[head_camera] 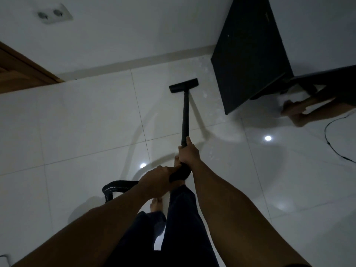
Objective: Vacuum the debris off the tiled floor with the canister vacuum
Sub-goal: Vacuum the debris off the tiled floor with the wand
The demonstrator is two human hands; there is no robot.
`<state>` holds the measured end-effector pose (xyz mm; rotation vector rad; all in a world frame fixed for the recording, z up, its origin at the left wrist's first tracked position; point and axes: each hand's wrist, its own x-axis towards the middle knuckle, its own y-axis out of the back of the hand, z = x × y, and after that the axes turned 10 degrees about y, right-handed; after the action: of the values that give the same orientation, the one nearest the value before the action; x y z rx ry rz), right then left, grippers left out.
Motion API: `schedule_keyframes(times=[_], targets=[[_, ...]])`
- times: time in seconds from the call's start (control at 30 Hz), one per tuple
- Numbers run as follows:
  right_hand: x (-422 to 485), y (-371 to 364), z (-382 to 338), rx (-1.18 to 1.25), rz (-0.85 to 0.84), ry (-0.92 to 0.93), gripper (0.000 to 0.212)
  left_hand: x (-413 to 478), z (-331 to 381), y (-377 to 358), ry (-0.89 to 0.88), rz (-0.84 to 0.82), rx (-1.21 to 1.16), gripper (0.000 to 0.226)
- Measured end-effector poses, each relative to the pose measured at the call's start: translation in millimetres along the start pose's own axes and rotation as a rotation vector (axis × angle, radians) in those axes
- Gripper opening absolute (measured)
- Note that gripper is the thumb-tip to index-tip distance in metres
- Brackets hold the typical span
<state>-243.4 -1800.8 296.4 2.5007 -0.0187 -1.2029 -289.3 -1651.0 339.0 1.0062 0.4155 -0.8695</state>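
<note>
A black vacuum wand [185,116] slants away from me across the white tiled floor [86,122]. Its flat floor head [183,85] rests on the tiles close to the baseboard. My right hand [189,152] is shut around the wand's lower end. My left hand [157,178] grips the black handle [180,173] just behind it. From the handle a ribbed black hose [115,186] curves off to the left. Pale debris specks [204,93] lie on the tiles right of the head. The canister itself is out of view.
A dark cabinet panel [250,54] stands at the right, beside the floor head. Another person's bare feet [294,110] are beyond it. A black cord [331,143] loops on the floor at far right. A wooden door frame [23,70] is at left, a wall socket [54,14] above.
</note>
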Motion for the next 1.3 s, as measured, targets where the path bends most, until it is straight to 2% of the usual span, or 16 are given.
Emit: schedule_keyframes(times=[0.1, 0.2, 0.37, 0.53, 0.7, 1.03, 1.3], targets=[[13.4, 20.6, -14.7, 0.006, 0.002, 0.011, 0.062, 19.5, 17.3, 16.8, 0.022, -0.034, -0.014, 0.063], [15.0, 27.8, -18.9, 0.045, 0.025, -0.017, 0.061, 28.9, 18.9, 28.7, 0.077, -0.086, 0.017, 0.051], [26.4, 41.2, -28.6, 0.063, 0.033, -0.058, 0.062, 41.6, 26.1, 41.0, 0.101, -0.095, 0.035, 0.053], [52.1, 59.2, -45.1, 0.021, 0.006, -0.018, 0.061, 71.0, 35.0, 50.5, 0.125, -0.067, 0.005, 0.054], [80.3, 59.4, -55.7, 0.069, 0.071, -0.049, 0.062, 89.3, 34.5, 67.7, 0.152, -0.030, 0.014, 0.055], [131.9, 82.2, -82.1, -0.025, -0.006, 0.019, 0.064, 126.3, 58.7, 89.8, 0.131, 0.045, -0.063, 0.051], [163.7, 56.2, -101.7, 0.066, -0.042, -0.025, 0.073, 128.5, 40.1, 120.8, 0.208, 0.103, -0.061, 0.060]])
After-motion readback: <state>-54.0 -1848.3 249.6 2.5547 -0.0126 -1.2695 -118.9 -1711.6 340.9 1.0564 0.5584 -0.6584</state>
